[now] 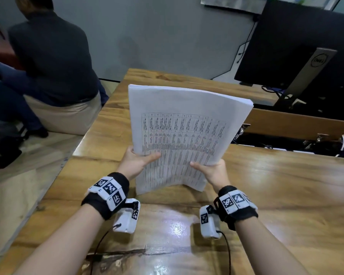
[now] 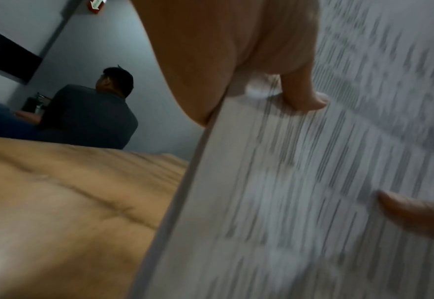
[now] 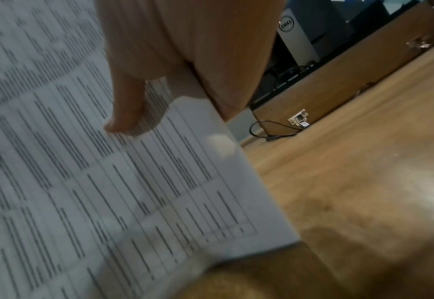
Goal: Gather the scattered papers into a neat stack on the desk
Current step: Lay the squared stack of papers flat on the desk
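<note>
Nearest the head camera, two bare forearms are reaching forward over the glossy brown wooden desk (image 1: 286, 205), each wearing a black wrist strap with white coded tags. The left hand (image 1: 136, 162) is gripping the left edge of the thick white stack of printed papers (image 1: 185, 133), its thumb lying across the front sheet and its fingers hidden behind. The right hand (image 1: 212, 171) is gripping the right edge the same way, thumb on the printed table. The stack is standing nearly upright, bowing a little, with its bottom edge at the desk just beyond the wrists; whether it is touching the wood is unclear. Both wrist views are blurred, showing only a thumb pressing on the lined page. Farther right, a black monitor on a silver stand (image 1: 306, 62) is sitting behind a wooden partition. Farther left, a seated person in a dark shirt (image 1: 52, 56) is facing away, toward the grey wall.
</note>
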A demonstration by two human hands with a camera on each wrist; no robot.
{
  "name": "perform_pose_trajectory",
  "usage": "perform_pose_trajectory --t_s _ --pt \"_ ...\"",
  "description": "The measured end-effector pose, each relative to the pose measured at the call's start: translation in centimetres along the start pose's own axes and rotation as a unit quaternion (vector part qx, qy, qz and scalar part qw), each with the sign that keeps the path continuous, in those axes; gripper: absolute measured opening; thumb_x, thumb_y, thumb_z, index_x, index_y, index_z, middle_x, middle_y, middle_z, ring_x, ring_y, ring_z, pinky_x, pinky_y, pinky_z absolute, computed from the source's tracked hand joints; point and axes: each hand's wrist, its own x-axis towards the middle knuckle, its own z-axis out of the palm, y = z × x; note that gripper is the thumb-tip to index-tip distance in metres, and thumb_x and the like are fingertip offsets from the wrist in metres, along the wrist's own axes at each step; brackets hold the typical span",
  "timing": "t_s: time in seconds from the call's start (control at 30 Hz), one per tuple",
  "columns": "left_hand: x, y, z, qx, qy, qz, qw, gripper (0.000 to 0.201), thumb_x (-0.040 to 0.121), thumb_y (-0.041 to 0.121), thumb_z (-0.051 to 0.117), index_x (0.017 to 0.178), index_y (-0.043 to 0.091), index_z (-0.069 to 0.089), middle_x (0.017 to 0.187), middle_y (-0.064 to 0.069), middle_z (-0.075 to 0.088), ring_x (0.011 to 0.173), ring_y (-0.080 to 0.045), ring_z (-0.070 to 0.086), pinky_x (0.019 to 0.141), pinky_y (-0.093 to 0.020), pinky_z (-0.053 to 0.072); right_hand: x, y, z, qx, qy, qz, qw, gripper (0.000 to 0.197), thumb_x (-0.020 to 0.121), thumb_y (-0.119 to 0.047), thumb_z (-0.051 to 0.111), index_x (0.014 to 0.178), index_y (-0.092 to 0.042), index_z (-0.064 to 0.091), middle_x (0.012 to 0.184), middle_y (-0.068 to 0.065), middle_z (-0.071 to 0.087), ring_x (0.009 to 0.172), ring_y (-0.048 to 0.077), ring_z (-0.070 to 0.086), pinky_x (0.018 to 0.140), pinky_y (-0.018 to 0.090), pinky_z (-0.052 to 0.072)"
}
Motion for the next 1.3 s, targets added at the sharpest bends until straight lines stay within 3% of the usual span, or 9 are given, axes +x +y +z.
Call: perform_pose_trajectory --t_s 0.2,0.33,0.47,0.6,0.73,0.83,0.93,1.17,1.3 --pt "0.1 -2.7 0.3 -0.011 0.004 -0.039 0.999 0.072 0.060 0.025 0.083 0.124 0.009 0.054 0.114 -0.004 0.068 0.103 -0.017 0.064 0.095 -0.035 0.050 0.0 0.8 0.2 -0.012 -0.005 0.035 0.999 0.026 0.072 0.008 0.072 0.095 -0.003 0.068 0.089 -0.005 0.068 0.072 -0.008 0.069 0.063 0.011 0.054" --pt "0.9 -1.5 -0.1 -0.026 -0.030 -0.036 0.999 0.040 0.072 0.014 0.076 0.108 0.011 0.060 0.098 -0.002 0.070 0.082 -0.005 0.070 0.069 -0.015 0.055 0.4 -0.6 -0.6 -0.031 -0.036 0.044 0.998 0.028 0.074 0.003 0.072 0.099 -0.007 0.066 0.092 -0.004 0.069 0.081 0.000 0.070 0.070 0.015 0.056" --pt "2.4 -1.5 -0.2 -0.015 -0.042 -0.070 0.997 0.091 0.044 0.043 0.089 0.120 0.009 0.053 0.114 -0.006 0.066 0.105 -0.017 0.066 0.097 -0.036 0.049 -0.4 -0.7 -0.9 -0.022 -0.027 0.094 0.995 0.021 0.082 -0.012 0.067 0.101 -0.014 0.062 0.093 -0.003 0.069 0.087 0.010 0.069 0.064 0.016 0.056" --pt "2.1 -1.8 0.6 0.007 -0.065 -0.081 0.995 0.043 0.076 0.014 0.073 0.116 0.005 0.060 0.113 -0.011 0.069 0.102 -0.023 0.066 0.089 -0.034 0.052 -2.2 1.3 -0.6 -0.060 -0.025 0.132 0.989 0.013 0.087 -0.023 0.061 0.100 -0.020 0.061 0.090 -0.007 0.071 0.075 0.003 0.070 0.063 0.021 0.057" --pt "1.7 -2.5 1.6 -0.005 -0.044 -0.102 0.994 0.043 0.081 0.011 0.067 0.122 0.005 0.057 0.116 -0.007 0.067 0.105 -0.025 0.063 0.096 -0.040 0.048 -1.6 2.5 -1.1 -0.053 0.019 0.169 0.984 0.016 0.084 -0.020 0.066 0.097 -0.011 0.064 0.095 0.009 0.073 0.086 0.026 0.072 0.080 0.045 0.058" --pt "1.1 -3.3 2.1 -0.013 -0.042 -0.129 0.991 0.041 0.085 0.012 0.063 0.125 0.003 0.056 0.121 -0.011 0.065 0.103 -0.025 0.062 0.086 -0.037 0.050 -0.9 2.9 -1.7 -0.064 0.024 0.180 0.981 0.019 0.083 -0.019 0.067 0.098 -0.008 0.064 0.097 0.012 0.073 0.088 0.029 0.071 0.082 0.047 0.057" --pt "0.3 -4.7 2.4 0.029 -0.057 -0.141 0.988 0.042 0.087 0.017 0.062 0.127 0.006 0.055 0.127 -0.011 0.063 0.112 -0.027 0.060 0.099 -0.043 0.048 0.0 3.4 -2.0 -0.057 0.038 0.200 0.977 0.013 0.083 -0.015 0.067 0.095 -0.010 0.064 0.099 0.014 0.071 0.089 0.030 0.069 0.085 0.048 0.055" --pt "-0.5 -6.6 2.9 0.019 -0.091 -0.200 0.975 0.037 0.095 0.010 0.047 0.131 0.010 0.044 0.109 -0.012 0.063 0.054 -0.009 0.069 0.045 -0.019 0.054 1.6 3.7 -2.0 -0.071 0.042 0.237 0.968 0.031 0.083 -0.011 0.066 0.110 0.003 0.062 0.098 0.016 0.068 0.078 0.026 0.067 0.067 0.033 0.056" --pt "0.2 -6.3 3.6 0.011 -0.056 -0.205 0.977 0.038 0.093 0.001 0.046 0.130 0.007 0.046 0.134 -0.020 0.052 0.100 -0.028 0.059 0.043 -0.019 0.055 2.0 3.9 -2.0 -0.096 0.040 0.275 0.956 0.038 0.085 -0.016 0.066 0.115 0.006 0.060 0.101 0.016 0.066 0.075 0.024 0.064 0.053 0.025 0.051"
